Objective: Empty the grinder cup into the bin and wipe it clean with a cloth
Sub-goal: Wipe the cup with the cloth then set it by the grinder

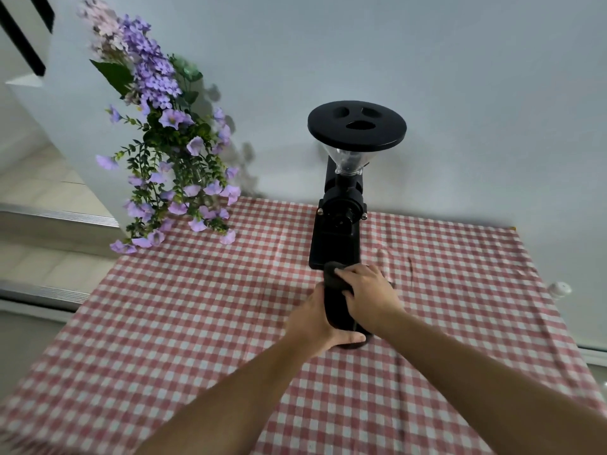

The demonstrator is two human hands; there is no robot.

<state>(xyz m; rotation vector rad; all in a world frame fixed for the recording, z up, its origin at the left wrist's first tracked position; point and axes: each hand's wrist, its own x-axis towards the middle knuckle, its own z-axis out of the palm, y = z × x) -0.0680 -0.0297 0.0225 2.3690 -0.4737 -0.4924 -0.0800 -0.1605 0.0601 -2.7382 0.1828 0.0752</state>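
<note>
Smooth black cylindrical grinder cup gripped by left hand; right hand clamps a soft dark cloth onto its top.

Grinder stands on the tablecloth, at the back, against the wall. Flowers at the back left corner, well apart from the grinder. Directly before the grinder base: grinder cup, held between both hands, left hand on its left side and under it, right hand on top with the cloth. Small bottle off the right edge.
</note>
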